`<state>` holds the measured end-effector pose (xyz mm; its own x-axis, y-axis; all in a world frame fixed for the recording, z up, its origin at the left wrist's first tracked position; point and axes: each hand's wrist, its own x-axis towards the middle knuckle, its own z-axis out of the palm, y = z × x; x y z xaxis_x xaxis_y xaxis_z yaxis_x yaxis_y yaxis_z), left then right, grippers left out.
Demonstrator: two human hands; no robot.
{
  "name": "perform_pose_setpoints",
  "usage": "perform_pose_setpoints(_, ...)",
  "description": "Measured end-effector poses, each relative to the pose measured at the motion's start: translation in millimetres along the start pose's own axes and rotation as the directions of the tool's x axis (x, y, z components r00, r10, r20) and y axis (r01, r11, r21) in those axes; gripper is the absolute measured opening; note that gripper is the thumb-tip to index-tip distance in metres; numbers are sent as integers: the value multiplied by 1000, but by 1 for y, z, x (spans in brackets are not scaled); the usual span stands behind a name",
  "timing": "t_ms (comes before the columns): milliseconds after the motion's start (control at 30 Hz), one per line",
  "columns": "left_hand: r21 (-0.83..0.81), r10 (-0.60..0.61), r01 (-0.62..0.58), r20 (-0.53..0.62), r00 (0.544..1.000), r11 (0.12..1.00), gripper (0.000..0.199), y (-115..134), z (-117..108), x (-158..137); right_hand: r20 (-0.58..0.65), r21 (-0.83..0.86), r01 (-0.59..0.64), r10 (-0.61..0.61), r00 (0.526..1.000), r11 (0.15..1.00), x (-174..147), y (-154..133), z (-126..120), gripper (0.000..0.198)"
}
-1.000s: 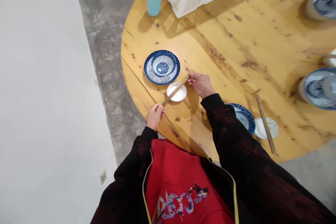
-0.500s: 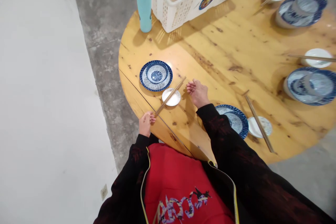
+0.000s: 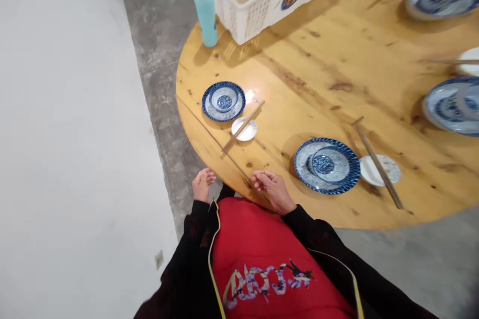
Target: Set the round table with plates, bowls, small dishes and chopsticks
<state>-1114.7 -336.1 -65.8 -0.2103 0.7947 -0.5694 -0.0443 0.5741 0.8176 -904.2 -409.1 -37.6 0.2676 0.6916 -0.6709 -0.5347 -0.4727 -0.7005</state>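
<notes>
My left hand (image 3: 203, 184) hovers just off the table's near edge, fingers loosely curled and holding nothing. Above the near part of the table, my right hand (image 3: 272, 188) is also free, its fingers partly bent and apart. A pair of wooden chopsticks (image 3: 250, 119) lies across a small white dish (image 3: 245, 133), beyond both hands. Behind that dish, a blue-and-white bowl (image 3: 225, 97) sits on a blue-rimmed plate (image 3: 206, 113). To the right of my right hand is another blue-rimmed plate (image 3: 305, 174) with a bowl (image 3: 329, 163) on it.
More chopsticks (image 3: 379, 167) rest over a white dish (image 3: 391, 169) at right. Stacked tableware (image 3: 454, 109) stands along the table's far right. A white plastic basket (image 3: 258, 15) and a turquoise bottle (image 3: 205, 10) stand at the back. A white wall (image 3: 75, 134) runs along the left.
Both hands have drawn back toward my body, away from the chopsticks and small dish. My left hand has let go of the chopsticks' near end. The view has shifted slightly.
</notes>
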Motion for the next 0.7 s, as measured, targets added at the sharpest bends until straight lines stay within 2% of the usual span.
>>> perform_pose_setpoints(100, -7, 17, -17, 84, 996, 1000, 30, 6, 20, -6, 24, -37, -40, 41, 999, 999, -7, 13, -5, 38)
perform_pose_setpoints(233, 170, 62, -92, 177, 982, 981, 21, 9, 38, -6, 71, -101, -21, 29, 997, 995, -7, 11, -9, 32)
perform_pose_setpoints(333, 315, 144, -222, 250, 957, 923, 18, 8, 45, -2, 92, -129, 22, -10, 996, 991, -7, 7, -10, 30)
perform_pose_setpoints(467, 425, 218, -357, 343, 914, 832, 20, 10, 51, 6, 84, -133, 24, -13, 996, 991, -10, 11, -7, 32)
perform_pose_setpoints(600, 488, 240, -414, 380, 893, 769, 23, 17, 58, 12, 93, -148, -4, 18, 995, 989, -14, 16, -3, 36)
perform_pose_setpoints(700, 498, 241, -423, 388, 889, 757, 20, 21, 62, 13, 93, -157, -3, 18, 996, 988, -15, 17, -3, 39)
